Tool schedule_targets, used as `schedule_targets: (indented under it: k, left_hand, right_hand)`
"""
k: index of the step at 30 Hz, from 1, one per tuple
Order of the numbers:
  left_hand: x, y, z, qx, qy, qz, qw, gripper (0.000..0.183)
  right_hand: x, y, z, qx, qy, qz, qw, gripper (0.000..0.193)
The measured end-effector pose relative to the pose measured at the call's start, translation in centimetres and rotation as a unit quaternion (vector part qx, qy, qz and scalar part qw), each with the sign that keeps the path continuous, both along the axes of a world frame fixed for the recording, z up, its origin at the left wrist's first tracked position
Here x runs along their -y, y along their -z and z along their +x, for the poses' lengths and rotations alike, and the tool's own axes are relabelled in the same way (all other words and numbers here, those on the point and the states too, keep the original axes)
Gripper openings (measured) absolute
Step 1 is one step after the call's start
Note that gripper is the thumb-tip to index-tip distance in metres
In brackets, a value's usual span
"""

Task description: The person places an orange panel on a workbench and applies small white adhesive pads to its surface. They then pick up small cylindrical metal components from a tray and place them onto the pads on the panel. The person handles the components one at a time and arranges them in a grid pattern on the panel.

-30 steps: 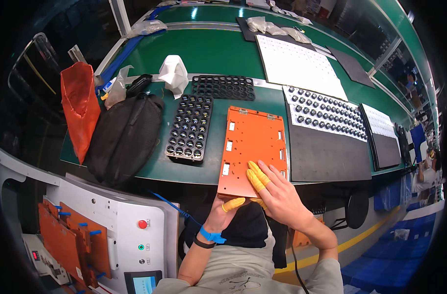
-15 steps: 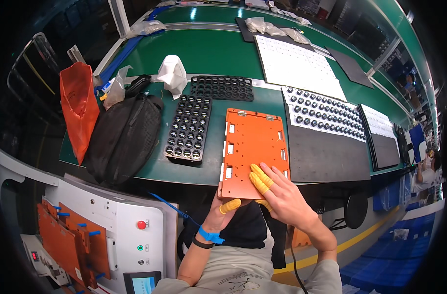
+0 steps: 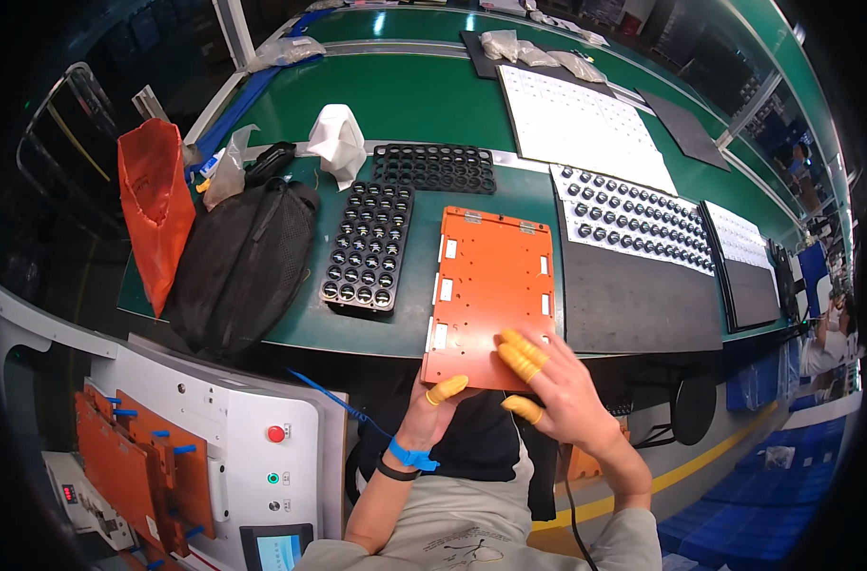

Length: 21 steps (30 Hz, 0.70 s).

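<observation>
Both hands hold an orange plate at the near edge of the green surface

The left hand is curled under the near edge of the orange plate, thumb up against it; the right hand lies flat on the plate's near right corner, fingers spread; the plate overhangs the surface slightly, between a black tray of round parts and a dark mat; by the look of it the plate carries no parts yet, so the work seems at an early stage.
</observation>
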<state>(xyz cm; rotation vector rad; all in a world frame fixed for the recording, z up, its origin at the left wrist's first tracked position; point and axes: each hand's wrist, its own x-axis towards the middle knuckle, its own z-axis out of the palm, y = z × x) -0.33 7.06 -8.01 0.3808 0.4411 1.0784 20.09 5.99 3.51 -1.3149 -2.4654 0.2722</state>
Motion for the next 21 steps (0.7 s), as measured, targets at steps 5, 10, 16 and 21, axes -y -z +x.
schedule_targets:
  k: [5,10,16,21]
  left_hand:
    - [-0.1,0.3,0.4,-0.014,-0.032,-0.009,0.999,0.053]
    - [1.7,0.0,-1.1,0.035,-0.076,-0.03,0.996,0.052]
    - [4.2,-3.9,-5.6,0.035,-0.094,0.011,0.995,0.06]
    - [8.2,-7.6,-10.1,0.065,-0.233,0.161,0.957,0.063]
  right_hand:
    - [-0.1,2.3,1.7,-0.183,0.182,0.02,0.966,0.074]
    - [0.0,4.5,2.6,-0.358,0.228,0.053,0.904,0.07]
    - [-1.9,5.1,2.4,-0.433,0.175,0.101,0.878,0.059]
    - [-4.3,4.2,-0.6,-0.446,0.076,0.09,0.887,0.062]
